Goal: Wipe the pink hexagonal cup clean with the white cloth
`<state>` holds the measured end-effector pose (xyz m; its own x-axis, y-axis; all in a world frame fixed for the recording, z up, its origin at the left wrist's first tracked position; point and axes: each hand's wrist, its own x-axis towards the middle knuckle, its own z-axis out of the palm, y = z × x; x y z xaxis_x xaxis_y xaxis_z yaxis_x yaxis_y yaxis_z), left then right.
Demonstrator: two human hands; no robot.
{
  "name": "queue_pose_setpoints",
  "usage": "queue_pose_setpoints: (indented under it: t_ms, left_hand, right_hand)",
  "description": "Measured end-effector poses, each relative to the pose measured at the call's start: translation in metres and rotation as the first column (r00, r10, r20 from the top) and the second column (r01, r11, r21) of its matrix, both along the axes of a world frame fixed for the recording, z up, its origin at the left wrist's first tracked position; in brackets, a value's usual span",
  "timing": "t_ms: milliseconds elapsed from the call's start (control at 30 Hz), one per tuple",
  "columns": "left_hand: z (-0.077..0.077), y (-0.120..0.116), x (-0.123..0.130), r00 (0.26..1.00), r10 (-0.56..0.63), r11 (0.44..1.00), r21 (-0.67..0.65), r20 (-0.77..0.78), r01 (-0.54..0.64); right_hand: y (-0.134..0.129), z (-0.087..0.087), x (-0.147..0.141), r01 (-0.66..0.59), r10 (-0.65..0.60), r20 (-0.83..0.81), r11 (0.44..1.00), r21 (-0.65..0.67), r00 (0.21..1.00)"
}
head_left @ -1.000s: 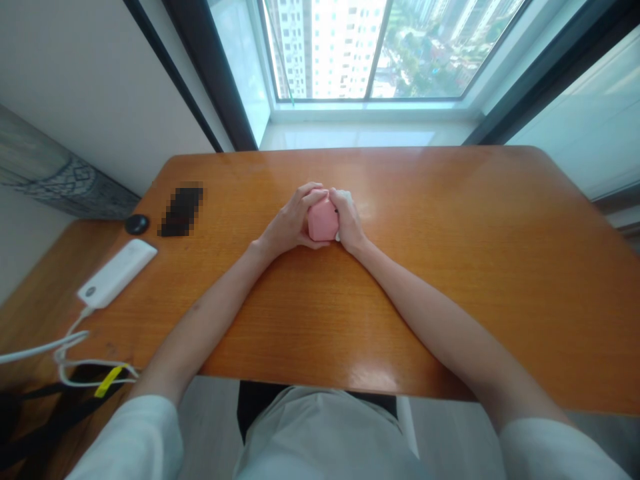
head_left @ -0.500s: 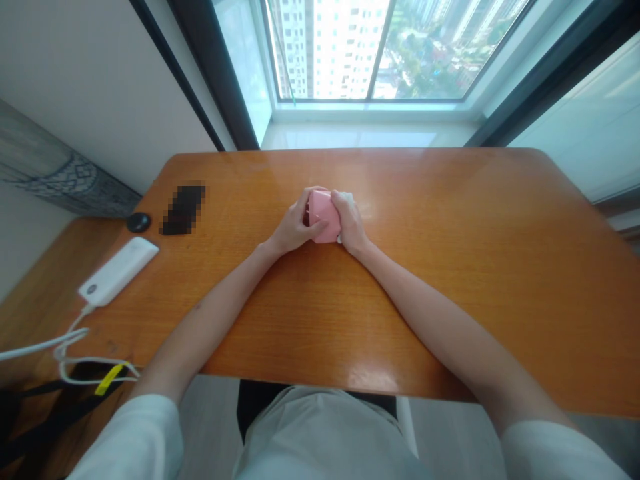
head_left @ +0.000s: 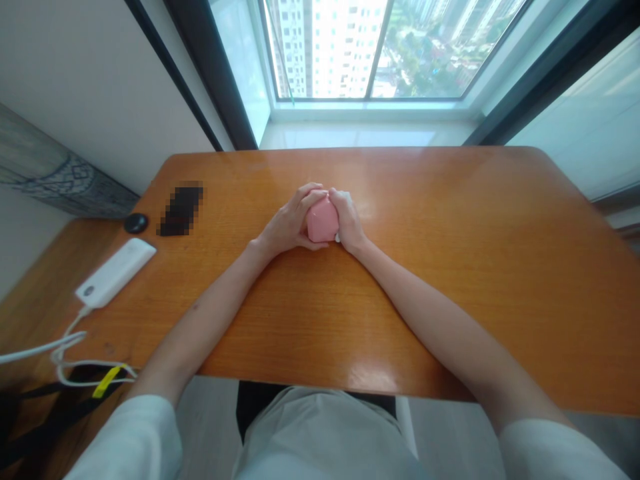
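A small pink block-like object (head_left: 323, 221) with rounded corners is between my two hands above the middle of the wooden table (head_left: 320, 320); its exact kind cannot be made out. My left hand (head_left: 295, 217) curls around its left side, fingers over the far top edge and thumb along the near edge. On the other side, my right hand (head_left: 349, 220) grips it with the thumb against its right face. Bits of something white, perhaps a tissue or cloth, peek out beside the right fingers and under the palm. Most of the right fingers are hidden.
On the left of the table lie a white power bank-like device (head_left: 116, 272) with a white cable (head_left: 67, 340), a round black item (head_left: 135, 223) and a blurred dark rectangle (head_left: 180, 210). A yellow tag (head_left: 107, 381) hangs near the front left edge. A window (head_left: 370, 50) is behind.
The left thumb has slid off the pink object's front face to its near edge, and the left fingers have shifted over its top. The pink object has turned slightly; the right hand stays nearly still.
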<state>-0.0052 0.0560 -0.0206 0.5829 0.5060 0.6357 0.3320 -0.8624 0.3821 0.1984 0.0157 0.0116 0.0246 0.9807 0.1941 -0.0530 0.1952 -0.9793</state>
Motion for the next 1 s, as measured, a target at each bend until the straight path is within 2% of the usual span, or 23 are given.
queue_pose_setpoints:
  t_ms: [133, 200, 267, 333, 400, 500, 667, 767, 900, 1000]
  left_hand:
    - [0.003, -0.006, 0.008, 0.995, -0.022, 1.000, 0.015, 0.094, 0.021]
    - [0.007, -0.010, 0.012, 0.992, -0.009, 1.000, -0.022, 0.122, 0.011]
    - [0.010, -0.014, 0.016, 0.988, 0.048, 0.991, -0.131, 0.145, -0.029]
    - [0.010, -0.014, 0.019, 0.977, 0.102, 0.953, -0.301, 0.185, -0.042]
    - [0.008, -0.013, 0.021, 0.965, 0.112, 0.894, -0.447, 0.239, 0.007]
    - [0.003, -0.009, 0.022, 0.950, 0.092, 0.848, -0.524, 0.297, 0.082]
    - [0.000, -0.010, 0.023, 0.953, 0.068, 0.858, -0.505, 0.296, 0.096]
    - [0.000, -0.011, 0.020, 0.958, 0.059, 0.894, -0.443, 0.279, 0.074]
    - [-0.001, -0.005, 0.009, 0.979, 0.014, 0.983, -0.181, 0.205, 0.024]
    - [-0.001, 0.001, 0.000, 0.998, -0.043, 0.999, -0.013, 0.056, 0.044]
  right_hand:
    - [0.007, -0.011, 0.002, 0.004, -0.004, -0.026, 1.000, -0.019, 1.000]
    - [0.010, -0.016, 0.002, 0.021, -0.022, -0.055, 1.000, -0.015, 0.998]
    - [0.011, -0.018, 0.003, 0.028, -0.028, -0.076, 1.000, -0.008, 0.997]
    - [0.009, -0.017, 0.003, 0.015, -0.014, -0.075, 1.000, 0.013, 0.997]
    - [0.004, -0.012, 0.003, -0.003, 0.005, -0.045, 0.999, 0.053, 0.999]
    - [-0.002, -0.005, 0.002, -0.009, 0.009, 0.003, 0.995, 0.104, 1.000]
    - [-0.003, -0.002, 0.001, 0.013, -0.014, 0.010, 0.996, 0.087, 1.000]
    - [-0.001, -0.004, 0.001, 0.005, -0.005, 0.006, 0.998, 0.069, 1.000]
    - [-0.001, -0.001, 0.001, 0.000, -0.001, 0.022, 0.998, 0.061, 1.000]
    - [-0.002, 0.004, 0.000, 0.007, -0.009, 0.030, 0.999, 0.051, 1.000]
